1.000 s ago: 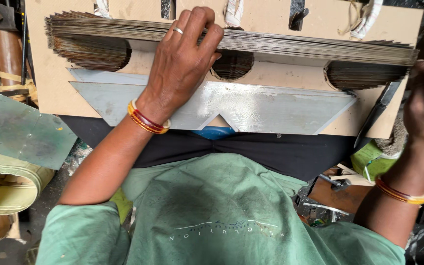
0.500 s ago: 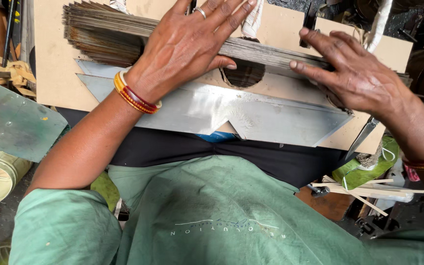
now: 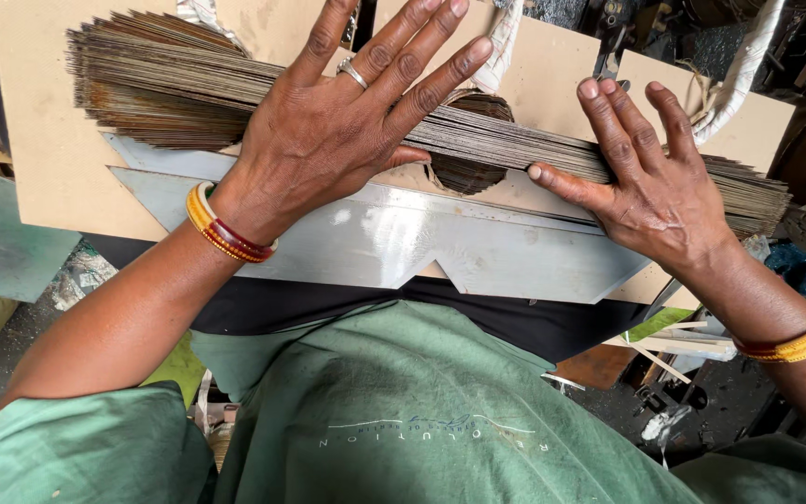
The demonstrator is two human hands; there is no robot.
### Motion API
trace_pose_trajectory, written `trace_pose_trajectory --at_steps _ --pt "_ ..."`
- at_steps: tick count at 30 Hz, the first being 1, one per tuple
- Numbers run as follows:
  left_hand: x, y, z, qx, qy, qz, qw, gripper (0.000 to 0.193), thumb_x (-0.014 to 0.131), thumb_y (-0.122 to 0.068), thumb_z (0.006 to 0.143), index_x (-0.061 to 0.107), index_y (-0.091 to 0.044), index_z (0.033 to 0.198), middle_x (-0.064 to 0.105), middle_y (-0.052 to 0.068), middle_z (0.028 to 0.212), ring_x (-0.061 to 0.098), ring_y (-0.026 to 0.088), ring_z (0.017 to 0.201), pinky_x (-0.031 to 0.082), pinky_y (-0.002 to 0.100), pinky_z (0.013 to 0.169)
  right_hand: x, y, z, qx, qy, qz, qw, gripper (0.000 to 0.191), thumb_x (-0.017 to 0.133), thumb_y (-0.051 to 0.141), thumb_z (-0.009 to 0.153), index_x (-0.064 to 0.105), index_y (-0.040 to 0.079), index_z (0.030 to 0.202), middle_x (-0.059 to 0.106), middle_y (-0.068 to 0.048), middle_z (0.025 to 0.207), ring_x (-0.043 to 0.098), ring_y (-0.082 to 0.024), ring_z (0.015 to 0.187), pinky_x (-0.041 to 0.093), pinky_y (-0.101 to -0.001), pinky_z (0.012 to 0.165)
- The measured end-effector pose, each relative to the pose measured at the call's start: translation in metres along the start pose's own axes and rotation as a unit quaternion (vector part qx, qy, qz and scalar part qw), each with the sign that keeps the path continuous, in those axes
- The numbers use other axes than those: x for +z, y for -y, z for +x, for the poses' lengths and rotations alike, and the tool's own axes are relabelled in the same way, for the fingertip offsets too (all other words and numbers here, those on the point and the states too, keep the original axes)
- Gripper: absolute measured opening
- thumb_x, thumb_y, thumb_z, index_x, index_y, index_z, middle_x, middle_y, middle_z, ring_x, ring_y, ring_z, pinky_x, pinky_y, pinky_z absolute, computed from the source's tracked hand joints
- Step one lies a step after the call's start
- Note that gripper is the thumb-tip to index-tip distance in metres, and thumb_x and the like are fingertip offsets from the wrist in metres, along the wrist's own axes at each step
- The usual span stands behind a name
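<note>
Neither grip pinches anything: our left hand (image 3: 328,140) lies flat with its fingers spread across the stack of thin metal strips (image 3: 534,154), palm pressing down, and our right hand (image 3: 650,191) lies flat on the same stack further toward its right end, fingers spread and thumb laid along the stack's near edge. The stack itself runs lengthwise over the tan board (image 3: 44,168) that serves as our desk, fanned and rusty at its left end and tighter at its right end.

Just below the stack, touching the heel of our left hand, lies a shiny notched steel plate (image 3: 403,247) with pointed ends; a second plate seems to peek out above its left end, though we cannot tell for sure. Behind the stack, a round cut-out (image 3: 464,173) in the board shows between our two hands.

We judge the step in hand to be squaring and steadying the strips under both palms. A next move would call for even downward pressure and a careful slide, since loose edges could slip or cut.

Counted: one stack, too many strips to number; one plate surely; two hands; one ring (image 3: 352,72) on the left hand; bangles at both wrists.
</note>
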State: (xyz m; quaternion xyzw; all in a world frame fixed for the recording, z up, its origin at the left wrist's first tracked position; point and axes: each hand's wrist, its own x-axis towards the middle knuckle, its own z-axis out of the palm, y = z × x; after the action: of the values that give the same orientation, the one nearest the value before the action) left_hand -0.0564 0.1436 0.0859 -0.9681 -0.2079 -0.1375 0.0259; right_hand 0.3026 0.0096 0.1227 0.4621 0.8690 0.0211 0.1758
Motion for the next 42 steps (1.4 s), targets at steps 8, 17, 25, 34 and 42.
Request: trace_pose_trajectory --at_steps 8,17,25,34,42 --pt "-0.014 -0.014 -0.005 0.027 -0.078 0.08 0.993 0.087 0.067 -0.057 0.1 0.027 -0.014 0.165 0.03 0.009 0.169 0.027 0.021 0.158 0.02 0.054 0.125 -0.002 0.011 -0.011 0.017 -0.052 -0.04 0.998 0.07 0.065 0.018 0.112 0.032 0.051 0.164 0.013 -0.021 0.179 0.029 -0.036 0.166 0.013 -0.057 0.134" --pt "-0.038 -0.109 -0.066 -0.086 -0.001 -0.215 0.973 0.091 0.083 -0.053 0.076 0.054 0.005 0.139 0.051 0.019 0.134 0.045 0.034 0.13 0.032 0.051 0.108 -0.036 0.156 -0.009 0.137 -0.176 0.268 0.937 0.048 0.081 0.028 0.097 0.062 0.002 0.134 0.054 -0.016 0.133 0.052 -0.035 0.122 0.044 -0.053 0.108" --pt "-0.03 -0.116 -0.062 -0.119 0.005 -0.222 0.968 0.072 0.083 -0.039 0.066 0.062 0.005 0.119 0.053 0.017 0.115 0.049 0.033 0.113 0.036 0.049 0.097 -0.046 0.175 0.006 0.199 -0.146 0.336 0.909 0.073 0.089 0.028 0.075 0.056 -0.003 0.133 0.051 -0.02 0.126 0.047 -0.04 0.116 0.042 -0.0501 0.102" --pt "-0.009 -0.114 -0.059 -0.135 0.011 -0.23 0.964 0.079 0.084 -0.04 0.057 0.066 0.008 0.117 0.055 0.016 0.113 0.049 0.032 0.108 0.036 0.046 0.092 -0.033 0.18 0.018 0.238 -0.137 0.353 0.894 0.08 0.094 0.023 0.062 0.056 0.0 0.128 0.049 -0.018 0.121 0.044 -0.038 0.117 0.037 -0.0499 0.1" --pt "-0.016 -0.12 -0.061 -0.132 -0.014 -0.225 0.965 0.083 0.09 -0.039 0.055 0.059 -0.001 0.121 0.047 0.012 0.113 0.045 0.03 0.113 0.03 0.051 0.095 -0.036 0.173 0.013 0.235 -0.157 0.375 0.883 0.074 0.097 0.023 0.061 0.06 0.002 0.122 0.051 -0.015 0.119 0.047 -0.036 0.115 0.04 -0.0483 0.102"
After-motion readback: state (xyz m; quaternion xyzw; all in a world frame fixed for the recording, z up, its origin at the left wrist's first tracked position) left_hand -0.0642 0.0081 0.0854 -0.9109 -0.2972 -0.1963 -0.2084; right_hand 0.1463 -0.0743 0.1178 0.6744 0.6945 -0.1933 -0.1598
